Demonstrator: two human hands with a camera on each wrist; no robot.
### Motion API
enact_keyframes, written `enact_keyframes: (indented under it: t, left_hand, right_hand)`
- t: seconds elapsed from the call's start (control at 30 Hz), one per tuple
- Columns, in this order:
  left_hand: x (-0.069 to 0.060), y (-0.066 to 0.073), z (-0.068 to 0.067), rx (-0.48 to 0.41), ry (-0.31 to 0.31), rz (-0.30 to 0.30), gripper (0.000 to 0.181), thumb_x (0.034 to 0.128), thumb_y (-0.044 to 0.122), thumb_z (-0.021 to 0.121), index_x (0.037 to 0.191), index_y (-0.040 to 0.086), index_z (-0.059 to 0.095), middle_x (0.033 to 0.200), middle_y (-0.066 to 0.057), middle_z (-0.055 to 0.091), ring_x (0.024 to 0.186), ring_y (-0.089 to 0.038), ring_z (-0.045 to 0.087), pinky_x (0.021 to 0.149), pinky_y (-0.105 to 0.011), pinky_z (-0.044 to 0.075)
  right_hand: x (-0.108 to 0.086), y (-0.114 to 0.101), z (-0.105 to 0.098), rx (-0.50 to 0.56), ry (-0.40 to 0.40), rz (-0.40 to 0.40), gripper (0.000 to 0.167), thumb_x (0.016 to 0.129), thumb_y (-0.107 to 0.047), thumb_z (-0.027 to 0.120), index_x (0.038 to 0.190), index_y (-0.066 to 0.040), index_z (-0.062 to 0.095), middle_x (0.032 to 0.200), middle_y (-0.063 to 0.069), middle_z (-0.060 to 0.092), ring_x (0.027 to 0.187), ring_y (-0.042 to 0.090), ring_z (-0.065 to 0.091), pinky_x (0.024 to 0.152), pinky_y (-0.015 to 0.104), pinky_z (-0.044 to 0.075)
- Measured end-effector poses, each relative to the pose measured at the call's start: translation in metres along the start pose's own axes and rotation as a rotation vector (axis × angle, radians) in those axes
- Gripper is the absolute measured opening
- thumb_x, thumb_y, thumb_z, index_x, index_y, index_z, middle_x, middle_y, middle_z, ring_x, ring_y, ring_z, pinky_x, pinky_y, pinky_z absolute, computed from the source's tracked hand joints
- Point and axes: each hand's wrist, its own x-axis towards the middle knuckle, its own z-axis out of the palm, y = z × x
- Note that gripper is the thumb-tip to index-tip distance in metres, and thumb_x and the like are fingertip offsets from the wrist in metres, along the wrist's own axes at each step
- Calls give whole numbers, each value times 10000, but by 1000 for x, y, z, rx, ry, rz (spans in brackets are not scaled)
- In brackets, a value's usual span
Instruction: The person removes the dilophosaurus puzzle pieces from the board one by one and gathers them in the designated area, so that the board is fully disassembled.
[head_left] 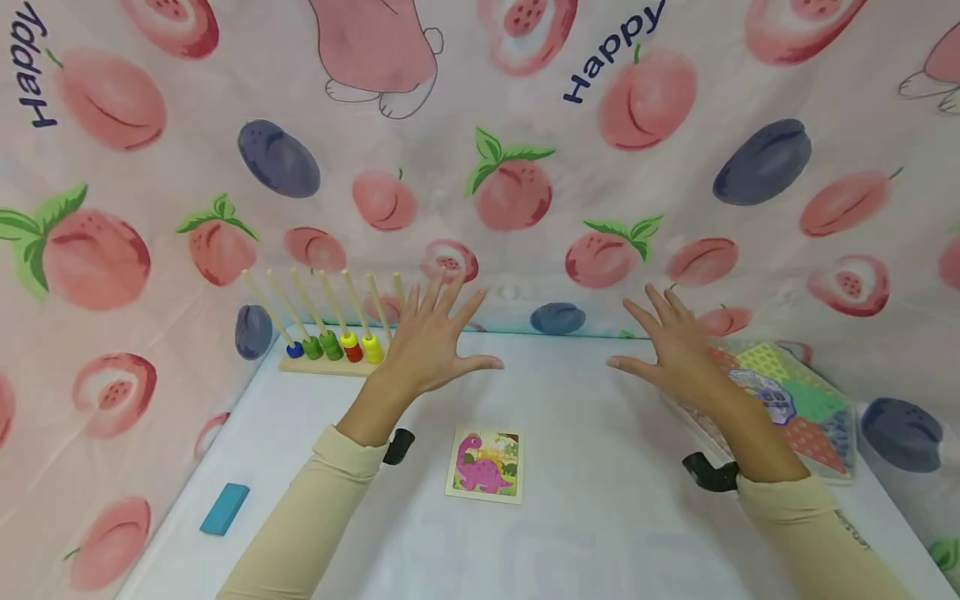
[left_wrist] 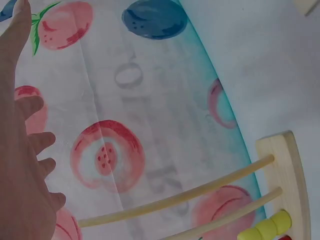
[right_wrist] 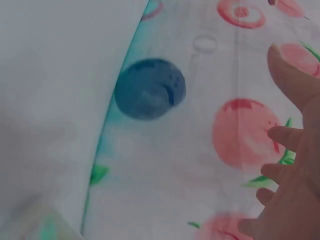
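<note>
One blue block point(head_left: 225, 509) on the desk point(head_left: 577, 517), lower left of the head frame. Dinosaur picture point(head_left: 485, 467) flat at lower middle: likely light, stiff; take by opposite edges. Left hand point(head_left: 423, 346) and right hand point(head_left: 678, 350) mid-frame, fingers spread wide, nothing held. Patterned packet point(head_left: 817, 408) centre right, partly behind right arm; shiny, probably slippery. Bead rack point(head_left: 330, 345) centre left: rigid wood, grab the base, beads may slide. Fruit-print cloth point(head_left: 510, 108) farthest. Left wrist view shows two bare end rods; head view hides their feet behind the left hand.
</note>
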Motion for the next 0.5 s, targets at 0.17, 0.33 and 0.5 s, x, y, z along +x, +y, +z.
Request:
enact_keyframes:
  t: [0.17,0.33,0.5]
  left_hand:
    - [-7,-1,-3,0,30,9,1033,798,832,577,1629,317,243,1706,-108,240,1601,-342,167,1277,-662,125]
    - [-19,-4,-4,-8,84,12,1024,792,816,612,1618,305,286,1643,-128,333,1535,-342,282,1273,-642,184]
    - [-43,-8,1,-120,118,2,976,810,710,706,1606,292,325,1572,-121,399,1449,-323,375,1255,-587,278]
  right_hand:
    - [2,-15,26,193,-52,3,919,915,-469,731,1633,-181,235,1710,194,172,1559,476,126,1123,822,225]
    - [5,-38,53,284,-95,-46,893,911,-466,740,1623,-203,269,1685,147,276,1544,430,217,1172,748,263]
    - [12,-58,77,363,-137,-119,829,894,-439,766,1587,-216,368,1604,113,444,1473,385,405,1166,673,362]
